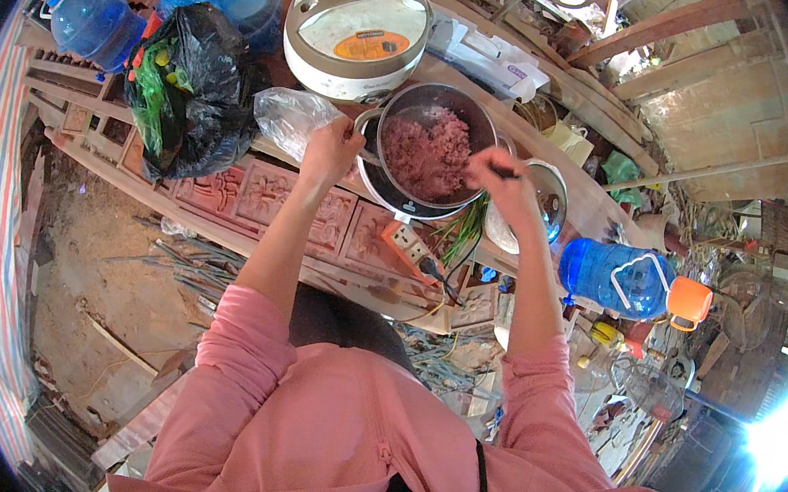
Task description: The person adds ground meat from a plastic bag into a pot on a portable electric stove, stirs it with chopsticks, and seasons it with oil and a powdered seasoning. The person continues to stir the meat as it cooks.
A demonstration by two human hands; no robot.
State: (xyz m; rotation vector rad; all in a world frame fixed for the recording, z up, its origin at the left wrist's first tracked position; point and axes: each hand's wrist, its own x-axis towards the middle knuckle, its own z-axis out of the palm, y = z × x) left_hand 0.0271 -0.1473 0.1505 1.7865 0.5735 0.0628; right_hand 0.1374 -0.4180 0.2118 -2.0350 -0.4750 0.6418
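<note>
A dark-rimmed pot (386,169) sits on a round white-and-black electric cooker (382,193). Inside the pot lies crumbly pinkish-red minced meat (429,148). My left hand (332,149) is closed at the pot's left handle, right beside a crumpled clear plastic bag (290,118). Over the pot's right rim, my right hand (505,189) is closed around a dark-handled utensil (509,172); its working end cannot be made out. A glass lid (547,203) lies just right of the pot. Green stalks (462,232) show below the pot, partly under its edge.
A white-and-tan rice cooker (355,33) stands behind. Left are a black plastic bag (214,80) with greens and a blue water jug (97,23). Another blue jug (616,279) lies at right. An orange-and-white power strip (410,246) with a cord is in front, on carved wooden panels (297,204).
</note>
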